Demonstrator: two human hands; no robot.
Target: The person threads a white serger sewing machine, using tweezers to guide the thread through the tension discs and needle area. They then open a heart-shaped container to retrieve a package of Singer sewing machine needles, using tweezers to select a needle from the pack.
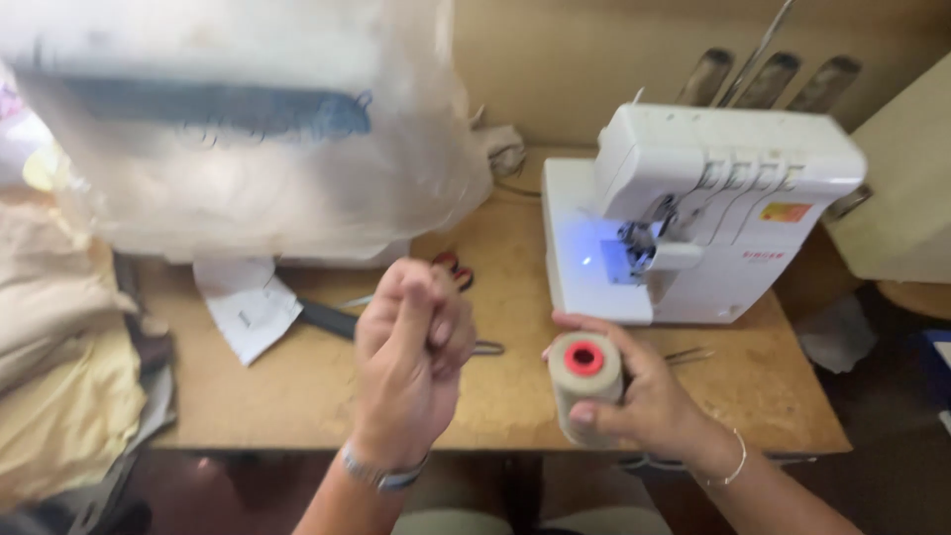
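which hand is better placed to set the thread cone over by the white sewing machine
Right, probably. The right hand already grips the beige thread cone and sits just in front of the white sewing machine. The left hand is farther away, fingers pinched together, apparently on a thread end too fine to see.

A small sewing workshop is shown — a white overlock machine (693, 213) is set on a wooden worktop (297, 386), with folded fabric (59, 347) piled beside it.
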